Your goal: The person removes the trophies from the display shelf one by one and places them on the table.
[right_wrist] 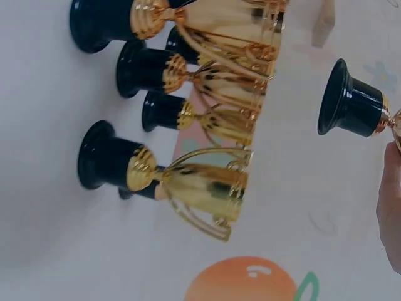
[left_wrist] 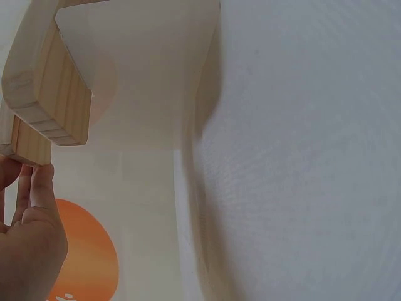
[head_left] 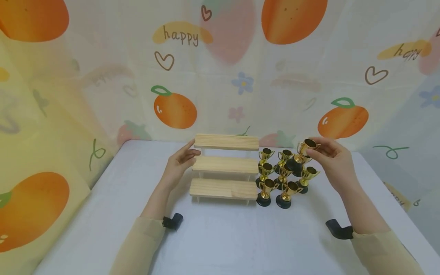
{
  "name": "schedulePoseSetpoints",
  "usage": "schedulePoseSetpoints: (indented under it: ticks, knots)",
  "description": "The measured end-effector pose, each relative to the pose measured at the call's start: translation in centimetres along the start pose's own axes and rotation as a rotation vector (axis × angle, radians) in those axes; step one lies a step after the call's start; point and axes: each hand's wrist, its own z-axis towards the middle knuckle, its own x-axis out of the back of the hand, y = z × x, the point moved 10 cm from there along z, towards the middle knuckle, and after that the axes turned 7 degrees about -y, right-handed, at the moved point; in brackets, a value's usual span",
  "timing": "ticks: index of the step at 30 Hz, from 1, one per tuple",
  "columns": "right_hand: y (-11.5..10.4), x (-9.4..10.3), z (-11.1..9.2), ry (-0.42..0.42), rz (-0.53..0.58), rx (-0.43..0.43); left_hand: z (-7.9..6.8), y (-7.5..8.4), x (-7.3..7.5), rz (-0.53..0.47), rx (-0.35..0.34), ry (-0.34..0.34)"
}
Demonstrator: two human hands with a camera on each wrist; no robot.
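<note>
A tiered display stand with three pale wooden boards [head_left: 225, 165] on light supports stands mid-table. My left hand [head_left: 177, 168] is at its left side, the fingertips touching the left end of the top board. In the left wrist view, the fingers [left_wrist: 42, 188] meet the end of the farther board [left_wrist: 32, 143]. My right hand [head_left: 331, 160] pinches a small gold trophy cup [head_left: 308, 145] with a black base, lifted above the others and slightly tilted. Several matching trophy cups [head_left: 269, 186] stand upright just right of the stand. The right wrist view shows the held trophy's black base [right_wrist: 360, 108].
White cloth covers the table [head_left: 213, 240]. Behind it hangs a fruit-print curtain [head_left: 292, 99], with a yellowish part on the left. The standing trophies are close together, the leftmost nearly against the boards. Black wrist cameras [head_left: 339, 229] sit at both cuffs.
</note>
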Motion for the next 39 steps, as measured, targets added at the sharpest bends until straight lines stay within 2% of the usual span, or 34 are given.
schedulePoseSetpoints:
  ticks: [8, 15, 23, 29, 36, 39]
  knots:
    - [1.7, 2.4, -2.4, 0.062, -0.172, -0.093, 0.1, 0.0, 0.0, 0.006, -0.001, 0.005]
    - [3.5, 3.9, -4.0, 0.101, -0.211, -0.165, 0.1, 0.3, 0.1, 0.007, -0.013, 0.005]
    - [6.0, 4.5, -5.2, 0.091, -0.305, -0.264, 0.0, 0.3, 0.1, -0.002, -0.013, 0.003]
    - [7.5, 4.3, -5.7, 0.045, -0.290, -0.241, 0.0, 0.3, 0.2, -0.020, -0.027, 0.007]
    - [8.7, 3.5, -6.0, -0.039, -0.179, -0.171, 0.0, 0.0, 0.1, -0.027, -0.022, 0.006]
    - [9.1, 3.3, -6.1, -0.068, -0.202, -0.177, 0.0, 0.0, 0.0, -0.023, -0.025, 0.004]
